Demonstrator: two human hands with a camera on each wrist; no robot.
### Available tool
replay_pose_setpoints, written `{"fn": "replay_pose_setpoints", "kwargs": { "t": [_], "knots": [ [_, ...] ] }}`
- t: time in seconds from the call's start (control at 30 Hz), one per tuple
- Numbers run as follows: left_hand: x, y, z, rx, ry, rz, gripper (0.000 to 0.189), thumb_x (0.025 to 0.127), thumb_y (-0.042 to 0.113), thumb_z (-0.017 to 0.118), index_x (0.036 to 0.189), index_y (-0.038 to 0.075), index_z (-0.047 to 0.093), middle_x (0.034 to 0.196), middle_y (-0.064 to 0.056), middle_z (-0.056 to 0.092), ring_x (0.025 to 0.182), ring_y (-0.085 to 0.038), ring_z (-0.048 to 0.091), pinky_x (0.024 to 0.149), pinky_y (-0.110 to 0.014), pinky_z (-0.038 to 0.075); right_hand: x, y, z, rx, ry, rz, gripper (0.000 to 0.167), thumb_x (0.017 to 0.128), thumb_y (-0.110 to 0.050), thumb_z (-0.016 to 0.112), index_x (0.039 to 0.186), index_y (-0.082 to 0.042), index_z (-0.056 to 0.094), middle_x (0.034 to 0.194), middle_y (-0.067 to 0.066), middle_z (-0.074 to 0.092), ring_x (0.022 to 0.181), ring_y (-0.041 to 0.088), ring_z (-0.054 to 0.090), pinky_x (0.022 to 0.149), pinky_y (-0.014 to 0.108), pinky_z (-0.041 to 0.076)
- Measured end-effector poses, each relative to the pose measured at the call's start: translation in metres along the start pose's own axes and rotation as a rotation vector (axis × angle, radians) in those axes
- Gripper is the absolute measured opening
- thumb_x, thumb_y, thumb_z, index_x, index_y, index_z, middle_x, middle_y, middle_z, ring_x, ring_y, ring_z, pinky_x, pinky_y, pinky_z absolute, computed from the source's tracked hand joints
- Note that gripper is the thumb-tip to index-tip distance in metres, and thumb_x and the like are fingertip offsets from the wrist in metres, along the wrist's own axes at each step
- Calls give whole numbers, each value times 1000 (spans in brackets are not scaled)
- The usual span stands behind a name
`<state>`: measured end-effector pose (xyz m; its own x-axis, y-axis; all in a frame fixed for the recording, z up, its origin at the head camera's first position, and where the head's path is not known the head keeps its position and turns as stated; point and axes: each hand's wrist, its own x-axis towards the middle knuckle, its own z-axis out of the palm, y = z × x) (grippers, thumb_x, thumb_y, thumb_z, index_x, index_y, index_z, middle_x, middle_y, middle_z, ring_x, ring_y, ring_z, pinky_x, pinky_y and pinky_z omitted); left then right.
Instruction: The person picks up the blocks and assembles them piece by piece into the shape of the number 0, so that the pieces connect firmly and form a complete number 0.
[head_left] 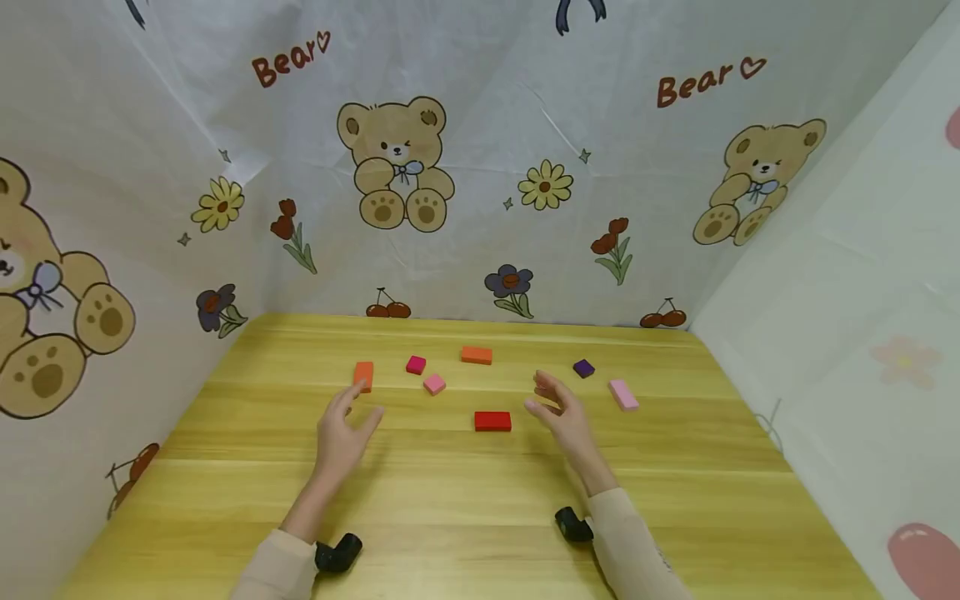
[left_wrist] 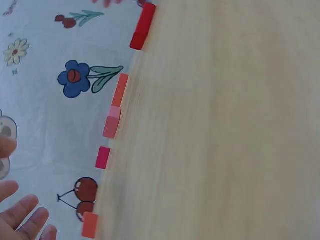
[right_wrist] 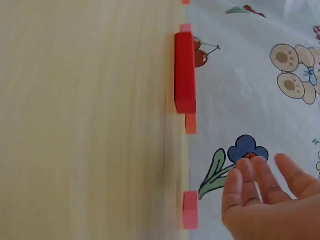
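My left hand hovers over the table with fingers relaxed and nothing in its grasp, its fingertips overlapping an orange block in the head view. To its right lie a small magenta block and a small pink block. My right hand is also raised and holds nothing, thumb apart from loosely bent fingers. Between the hands sits a long red block, which looms large in the right wrist view. Beyond it rests another orange block. A dark purple block and a light pink block lie right of the right hand.
The blocks lie spread over the far half of the yellowish wooden table. A white bear-print cloth rises at the table's back edge and left side. Along the right side stands a pale panel. Black wrist devices sit at both cuffs.
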<state>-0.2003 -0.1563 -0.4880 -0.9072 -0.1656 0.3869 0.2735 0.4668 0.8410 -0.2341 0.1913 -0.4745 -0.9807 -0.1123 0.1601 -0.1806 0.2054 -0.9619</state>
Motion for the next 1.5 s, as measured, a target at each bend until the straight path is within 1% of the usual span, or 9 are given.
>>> {"fn": "replay_pose_setpoints", "kwargs": {
  "t": [0.1, 0.23, 0.33, 0.5, 0.6, 0.77, 1.07, 1.23, 1.5],
  "knots": [
    [6, -10, 13, -96, 60, -50, 47, 87, 6, 70, 130, -7, 56, 127, -25, 58, 116, -38, 52, 98, -54, 43, 3, 12, 3, -41, -5, 8, 61, 90, -18, 70, 144, -6, 45, 146, 20, 45, 130, 34, 47, 104, 36, 44],
    [15, -19, 37, -177, 52, -112, 42, 87, 4, 71, 126, -7, 59, 123, -24, 61, 111, -35, 55, 96, -50, 47, 5, 26, 6, -132, -28, -29, 64, 87, -14, 74, 142, 0, 47, 144, 22, 49, 126, 38, 50, 106, 51, 42],
    [21, -22, 53, -237, 37, -136, 43, 86, 4, 72, 126, -7, 60, 123, -24, 61, 111, -37, 56, 97, -50, 47, 5, 32, 9, -145, -32, -55, 63, 84, -10, 76, 140, 1, 49, 141, 22, 51, 124, 40, 53, 104, 55, 42],
    [30, -23, 70, -266, 58, -139, 44, 83, 3, 74, 124, -7, 61, 120, -25, 62, 109, -38, 58, 97, -50, 47, 7, 36, 13, -176, -33, -68, 63, 82, -12, 78, 138, -1, 52, 137, 18, 56, 120, 36, 56, 102, 51, 44],
    [33, -23, 76, -249, 60, -138, 45, 82, 4, 75, 124, -6, 62, 119, -24, 63, 108, -38, 58, 97, -50, 47, 9, 37, 18, -214, -53, -76, 64, 81, -15, 80, 138, -2, 53, 137, 15, 57, 120, 32, 57, 103, 48, 44],
    [39, -22, 84, -222, 41, -153, 48, 81, 8, 78, 125, -3, 62, 120, -21, 63, 108, -35, 57, 98, -49, 48, 9, 35, 22, -231, -80, -96, 65, 79, -17, 82, 136, -2, 54, 135, 15, 58, 121, 32, 57, 105, 52, 43],
    [41, -16, 90, 0, 2, -234, 48, 81, 24, 79, 124, 7, 66, 118, -10, 67, 106, -28, 62, 87, -44, 48, 9, 35, 25, -255, -97, -73, 64, 79, -18, 82, 135, -2, 56, 130, 13, 60, 119, 30, 57, 104, 49, 43],
    [42, -14, 94, 89, -19, -269, 49, 80, 27, 79, 124, 10, 67, 116, -7, 68, 105, -26, 63, 88, -44, 48, 7, 37, 26, -293, -90, -71, 62, 79, -17, 82, 134, -3, 57, 125, 10, 62, 116, 27, 58, 101, 44, 46],
    [43, -13, 98, 188, -17, -269, 45, 79, 32, 81, 116, 10, 70, 107, -6, 69, 99, -24, 62, 83, -41, 47, 6, 39, 28, -330, -81, -128, 55, 79, -13, 81, 129, -3, 61, 118, 8, 66, 108, 25, 61, 94, 34, 50]
  ]
}}
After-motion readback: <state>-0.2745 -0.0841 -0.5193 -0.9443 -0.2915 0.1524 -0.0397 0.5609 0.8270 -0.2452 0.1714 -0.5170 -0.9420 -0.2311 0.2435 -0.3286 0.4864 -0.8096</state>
